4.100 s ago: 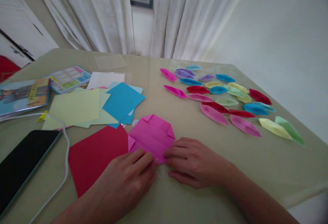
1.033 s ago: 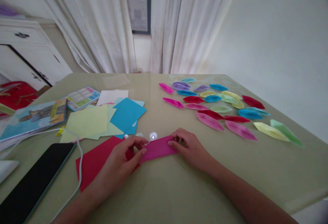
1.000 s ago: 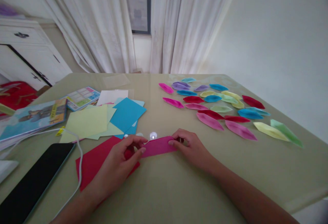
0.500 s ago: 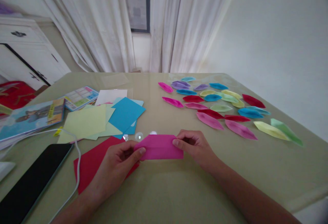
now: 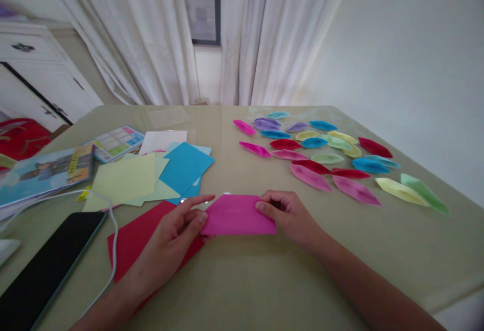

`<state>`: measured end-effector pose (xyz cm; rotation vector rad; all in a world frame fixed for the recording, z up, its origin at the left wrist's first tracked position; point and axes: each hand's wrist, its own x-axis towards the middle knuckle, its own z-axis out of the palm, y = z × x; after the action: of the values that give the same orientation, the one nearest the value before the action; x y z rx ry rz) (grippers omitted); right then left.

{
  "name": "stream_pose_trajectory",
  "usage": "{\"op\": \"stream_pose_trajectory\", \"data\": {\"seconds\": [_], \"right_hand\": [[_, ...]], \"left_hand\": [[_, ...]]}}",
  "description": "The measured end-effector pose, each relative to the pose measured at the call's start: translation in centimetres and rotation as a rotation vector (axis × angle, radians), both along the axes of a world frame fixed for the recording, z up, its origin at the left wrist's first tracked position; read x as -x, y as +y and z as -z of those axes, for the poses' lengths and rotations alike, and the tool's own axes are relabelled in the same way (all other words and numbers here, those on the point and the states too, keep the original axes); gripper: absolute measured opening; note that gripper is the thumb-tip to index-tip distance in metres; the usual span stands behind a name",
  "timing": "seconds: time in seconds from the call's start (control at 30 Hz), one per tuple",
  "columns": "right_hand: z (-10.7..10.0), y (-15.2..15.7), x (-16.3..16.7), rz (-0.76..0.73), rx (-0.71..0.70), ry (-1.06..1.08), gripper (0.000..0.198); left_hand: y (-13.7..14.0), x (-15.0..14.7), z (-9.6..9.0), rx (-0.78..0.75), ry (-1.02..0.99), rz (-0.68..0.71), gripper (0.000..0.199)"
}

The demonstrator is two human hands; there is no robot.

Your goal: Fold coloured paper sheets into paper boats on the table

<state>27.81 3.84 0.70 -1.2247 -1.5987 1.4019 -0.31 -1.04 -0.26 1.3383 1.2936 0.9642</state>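
A folded sheet of magenta origami paper [image 5: 238, 215] is held up in front of me, its upper left corner slanted by a fold. My left hand [image 5: 177, 232] pinches its left end between thumb and fingers, with the index finger stretched out above. At the upper right corner my right hand [image 5: 287, 215] grips it, thumb in front and fingers behind. Under my left hand lies red paper [image 5: 132, 242]. To the right, several folded paper boats [image 5: 312, 177] in pink, red, blue, purple, yellow and green are spread over the table.
Left of centre lie loose blue sheets [image 5: 189, 167] and yellow sheets [image 5: 124, 179]. A black phone [image 5: 53, 265] rests at the front left, beside a white cable [image 5: 115, 240]. Books [image 5: 49, 169] lie at the table's [image 5: 242, 280] left edge. Curtains [image 5: 151, 33] hang behind.
My left index finger has lifted and straightened off the paper. The left thumb has shifted slightly left, and more of the magenta paper's face shows.
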Motion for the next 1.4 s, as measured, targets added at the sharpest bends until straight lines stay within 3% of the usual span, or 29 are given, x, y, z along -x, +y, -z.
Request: {"op": "stream_pose_trajectory", "data": {"seconds": [0.13,0.3,0.37,0.47,0.57,0.67,0.8,0.9,1.0,1.13,1.27,1.4], "right_hand": [[-0.2,1.0,-1.0,-0.053,-0.070,-0.113,0.040],[-0.4,1.1,-1.2,-0.078,-0.226,-0.202,0.029],[-0.2,0.7,-0.9,0.017,-0.416,-0.310,0.024],[0.1,-0.5,0.0,0.096,-0.821,-0.440,0.024],[0.0,-2.4,1.2,-0.132,-1.111,-0.491,0.032],[-0.5,-3.8,1.9,-0.288,-1.259,-0.560,0.017],[-0.9,-3.9,1.5,-0.385,-1.264,-0.552,0.023],[-0.8,-3.0,1.1,-0.379,-1.257,-0.567,0.023],[-0.2,-2.2,0.9,-0.399,-1.280,-0.599,0.019],[0.7,-1.4,0.9,-0.510,-1.194,-0.702,0.019],[1.1,-1.1,0.7,-0.579,-1.102,-0.746,0.011],[1.0,-1.0,0.4,-0.609,-1.093,-0.729,0.017]], "left_hand": [[-0.2,-0.3,-0.2,-0.047,0.007,0.015,0.050],[-0.5,-1.4,-0.1,0.079,-0.015,0.007,0.052],[-0.5,-1.7,0.1,0.129,-0.020,-0.021,0.055],[-0.9,-2.0,0.5,0.154,-0.045,-0.119,0.069],[-1.4,-2.7,0.4,0.133,-0.097,-0.169,0.076],[-1.9,-3.3,-0.1,0.144,-0.170,-0.156,0.080],[-2.1,-3.6,0.0,0.221,-0.265,-0.068,0.075],[-2.1,-3.2,0.7,0.187,-0.218,-0.023,0.070],[-2.0,-2.3,1.2,0.004,0.070,0.028,0.062],[-1.5,-0.9,1.5,-0.404,0.534,0.191,0.029],[-1.1,-0.1,2.1,-0.643,0.770,0.426,0.058],[-1.0,0.2,2.5,-0.695,0.887,0.532,0.078]]}}
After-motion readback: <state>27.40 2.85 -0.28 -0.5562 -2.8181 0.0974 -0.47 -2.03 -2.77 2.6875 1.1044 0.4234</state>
